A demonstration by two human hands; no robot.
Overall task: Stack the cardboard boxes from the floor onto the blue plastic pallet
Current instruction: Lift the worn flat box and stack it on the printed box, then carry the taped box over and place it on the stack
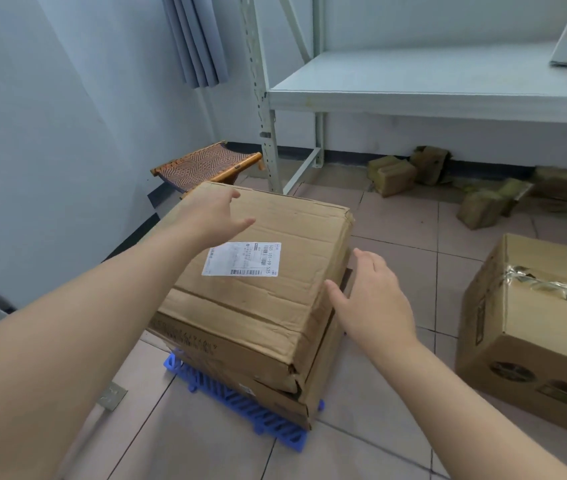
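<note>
A blue plastic pallet (275,426) lies on the tiled floor in front of me. Two cardboard boxes are stacked on it. The top box (268,299) carries a white shipping label and sits slightly askew over the lower box (320,372). My left hand (216,213) hovers over the top box's far left corner with fingers spread. My right hand (372,296) is open beside the stack's right side, close to the edge, holding nothing. Another large cardboard box (531,334) with torn tape stands on the floor at the right.
A white metal shelf rack (413,91) stands behind the pallet, its post (268,140) near the stack's far corner. A woven folding stool (206,166) sits by the left wall. Several small crumpled boxes (393,174) lie under the shelf along the back wall.
</note>
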